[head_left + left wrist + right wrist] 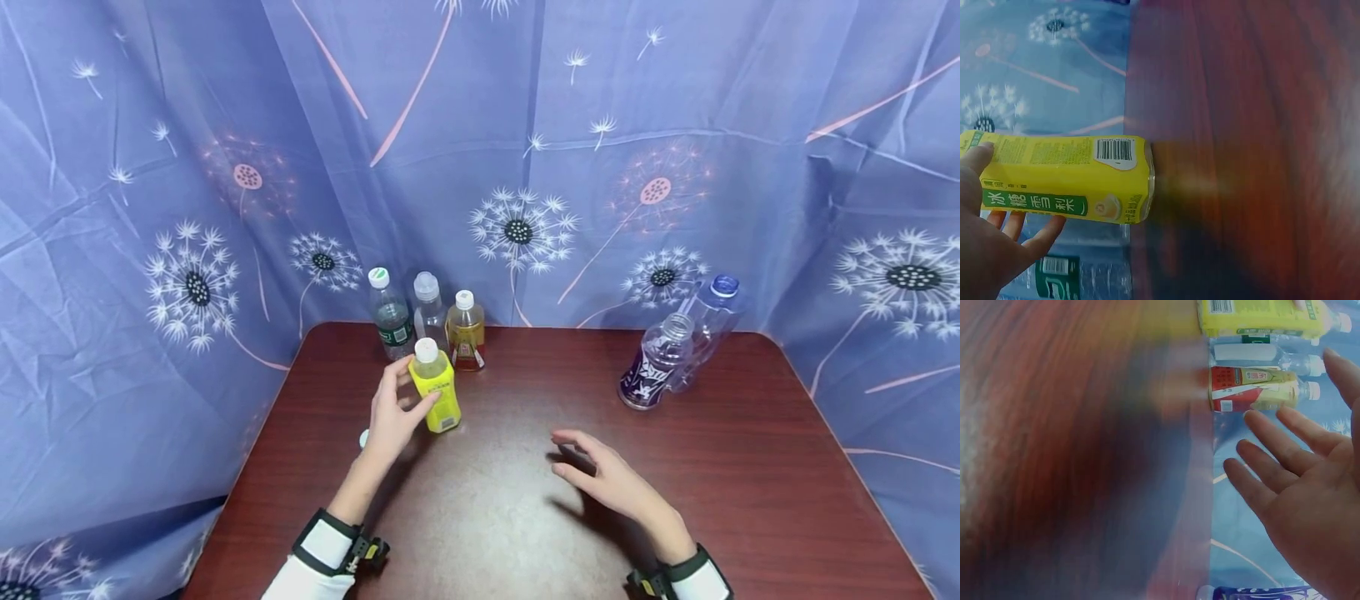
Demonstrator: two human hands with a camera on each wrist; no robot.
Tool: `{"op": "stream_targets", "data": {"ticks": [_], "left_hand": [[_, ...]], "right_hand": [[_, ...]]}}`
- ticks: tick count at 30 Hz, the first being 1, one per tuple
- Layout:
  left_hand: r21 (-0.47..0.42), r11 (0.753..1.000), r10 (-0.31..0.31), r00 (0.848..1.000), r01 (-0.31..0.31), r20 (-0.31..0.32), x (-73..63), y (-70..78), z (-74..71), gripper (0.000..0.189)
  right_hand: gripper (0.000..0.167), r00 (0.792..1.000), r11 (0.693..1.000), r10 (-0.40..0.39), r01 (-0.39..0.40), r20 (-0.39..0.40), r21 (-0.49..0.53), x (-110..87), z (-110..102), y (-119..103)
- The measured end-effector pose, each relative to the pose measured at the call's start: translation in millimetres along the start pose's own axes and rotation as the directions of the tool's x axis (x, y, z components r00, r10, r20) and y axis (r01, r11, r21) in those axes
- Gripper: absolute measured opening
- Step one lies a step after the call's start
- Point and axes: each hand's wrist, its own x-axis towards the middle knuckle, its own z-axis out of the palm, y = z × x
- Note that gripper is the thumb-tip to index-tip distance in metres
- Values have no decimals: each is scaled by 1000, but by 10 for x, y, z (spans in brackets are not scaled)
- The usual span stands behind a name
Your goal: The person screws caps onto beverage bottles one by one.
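My left hand [393,412] grips a yellow-labelled drink bottle [437,392] with a white cap, thumb on one side and fingers on the other. In the left wrist view, the bottle's barcode and green label panel face the camera. Behind it stand a green-labelled bottle [393,321], a clear bottle [430,310] and a bottle with a red and yellow label [466,333]. My right hand [611,479] hovers over the middle right of the table, fingers spread and gently bent, holding nothing. A small pale cap [364,438] lies beside the left forearm, partly hidden by it.
At the back right stand an uncapped bottle with a dark purple label [651,367] and a clear bluish bottle [705,321] partly behind it. The dark red wooden table [750,467] meets a blue dandelion-print curtain [592,192] at its back edge.
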Motion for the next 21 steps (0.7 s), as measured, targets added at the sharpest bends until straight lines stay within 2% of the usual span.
{"op": "stream_targets", "data": {"ticks": [5, 12, 17, 21], "left_hand": [[41, 999, -3, 1000, 4, -30, 112, -79, -84, 70], [89, 996, -3, 998, 9, -65, 274, -166, -135, 69], [134, 991, 15, 994, -1, -106, 389, -240, -153, 70], [134, 991, 12, 991, 6, -132, 442, -261, -170, 70]], "right_hand": [[43, 998, 999, -21, 18, -59, -37, -23, -26, 20], [41, 983, 988, -114, 96, -142, -124, -42, -57, 58], [42, 983, 990, -101, 83, -154, -118, -47, -78, 75], [43, 984, 990, -96, 79, -151, -113, -56, -110, 57]]}}
